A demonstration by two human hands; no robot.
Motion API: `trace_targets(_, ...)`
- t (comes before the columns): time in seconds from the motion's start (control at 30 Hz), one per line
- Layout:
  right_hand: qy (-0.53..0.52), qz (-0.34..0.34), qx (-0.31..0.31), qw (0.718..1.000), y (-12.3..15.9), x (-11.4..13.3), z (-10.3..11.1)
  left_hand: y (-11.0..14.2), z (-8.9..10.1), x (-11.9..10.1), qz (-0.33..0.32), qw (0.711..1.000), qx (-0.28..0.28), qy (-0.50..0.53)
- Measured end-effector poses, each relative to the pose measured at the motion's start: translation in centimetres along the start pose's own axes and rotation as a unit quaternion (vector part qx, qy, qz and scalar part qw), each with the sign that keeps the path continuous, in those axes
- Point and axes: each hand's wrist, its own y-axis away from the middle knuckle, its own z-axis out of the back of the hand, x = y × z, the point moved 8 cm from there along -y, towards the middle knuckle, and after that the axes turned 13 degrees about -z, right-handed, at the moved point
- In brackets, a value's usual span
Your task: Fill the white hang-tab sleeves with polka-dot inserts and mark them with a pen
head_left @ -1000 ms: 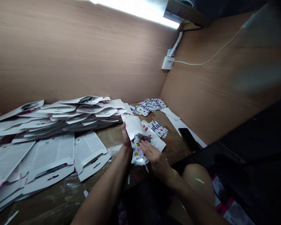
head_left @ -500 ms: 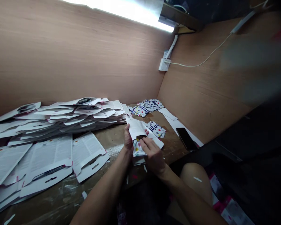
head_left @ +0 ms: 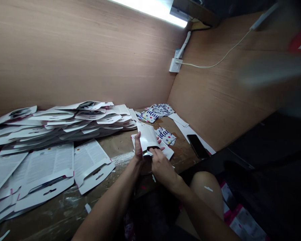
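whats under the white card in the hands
Under the white card held by the left hand and right hand, a second white card lies on the workbench. The hands cover its middle, so what lies directly beneath them cannot be seen.

Black smartphone (head_left: 197, 146) on white card strips (head_left: 184, 128), wall socket (head_left: 175, 65) with white cable (head_left: 216, 64)

Our two hands working close together, both gripping.

Our left hand (head_left: 139, 147) stands upright, fingertips showing past the far side; our right hand (head_left: 162, 167) sits just lower, fingers curled inward, with our left forearm (head_left: 107, 204) and right forearm (head_left: 198, 211) converging from below.
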Motion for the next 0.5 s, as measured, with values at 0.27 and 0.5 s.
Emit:
trace_targets(0.27,-0.005,0.054,0.048,0.997,2.7,2.5,0.0,0.1,-0.1,-1.2,-0.024,0.999,-0.031,0.002)
trace_targets(0.5,0.044,-0.057,0.172,0.982,-3.1,0.1,-1.6,0.4,0.5,0.6,-0.014,0.997,-0.068,-0.027)
